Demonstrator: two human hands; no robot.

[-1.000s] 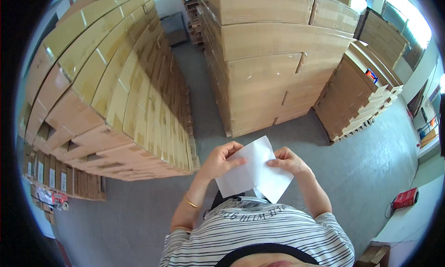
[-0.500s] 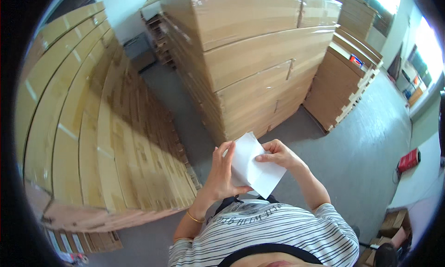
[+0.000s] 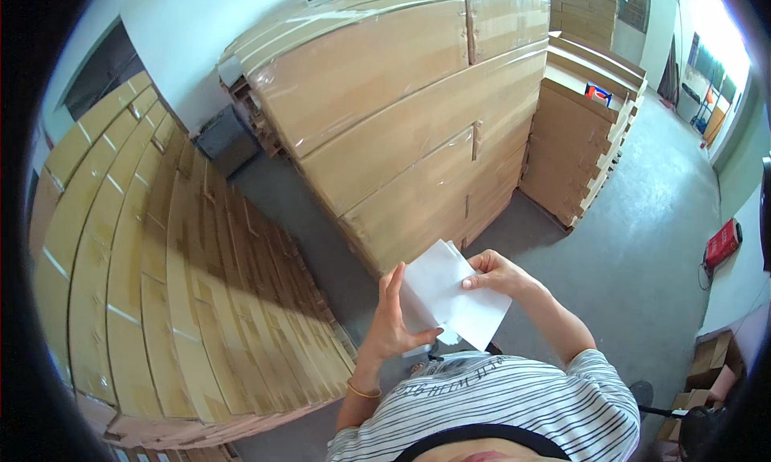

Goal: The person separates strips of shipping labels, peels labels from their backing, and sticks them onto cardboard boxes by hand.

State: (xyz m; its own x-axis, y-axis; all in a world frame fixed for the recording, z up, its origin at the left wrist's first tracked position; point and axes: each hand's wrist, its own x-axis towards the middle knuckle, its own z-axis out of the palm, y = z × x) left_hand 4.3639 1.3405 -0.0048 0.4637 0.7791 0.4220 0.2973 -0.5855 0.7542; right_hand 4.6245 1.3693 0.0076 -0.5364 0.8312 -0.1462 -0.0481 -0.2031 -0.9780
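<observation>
Head view showed both hands up in front of the striped shirt (image 3: 514,410), sharing one white paper (image 3: 451,295). Left hand (image 3: 391,321) stood nearly flat against the sheet's near-left edge, thumb hooked under the lower corner, fingers straight up along the side. Right hand (image 3: 494,272) pinched the far-right edge, fingertips closed on the face of it. So the paper hung between the two grips, tilted, clear of everything else. It looked thin and floppy, probably a few sheets folded together, though that could not be told for sure; light stuff, easy to crease or let slide, best taken at opposite edges as here, thumb beneath and fingers on top. Left of the grip, a long stack of flat cartons (image 3: 161,301). Beyond the grip, a wrapped pallet of cartons (image 3: 401,117). Far right, grey floor (image 3: 650,245) and a red can (image 3: 721,244).
</observation>
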